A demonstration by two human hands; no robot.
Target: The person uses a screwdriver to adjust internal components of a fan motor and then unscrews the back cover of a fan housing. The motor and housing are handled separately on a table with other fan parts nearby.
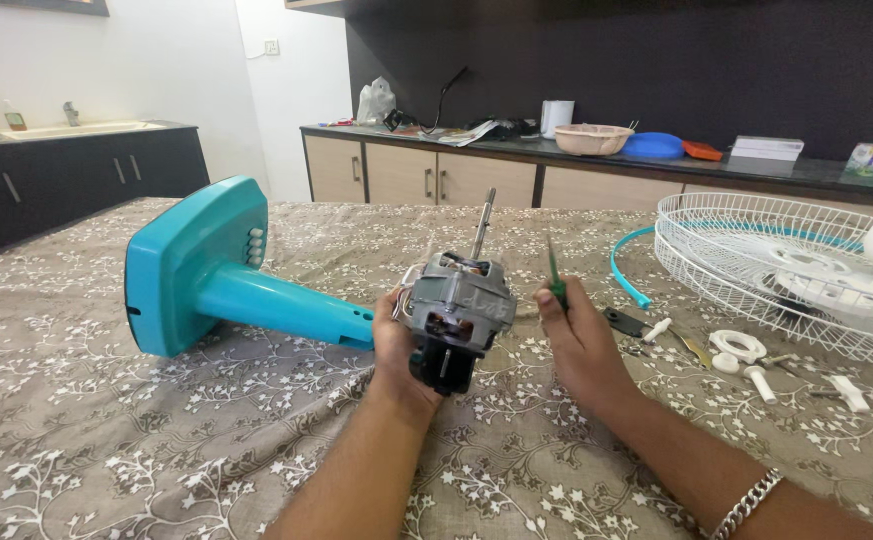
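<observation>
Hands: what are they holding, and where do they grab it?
The left hand grips the fan motor from below, by its dark lower part. The right hand holds a green screwdriver by its handle.

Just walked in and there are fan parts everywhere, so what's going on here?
A person sits at a table covered with a patterned cloth. The left hand holds up a bare grey fan motor, still joined to the teal stand lying on its side. The right hand holds a green-handled screwdriver beside the motor, its tip apart from it. The white wire fan guard and small white parts lie to the right.
</observation>
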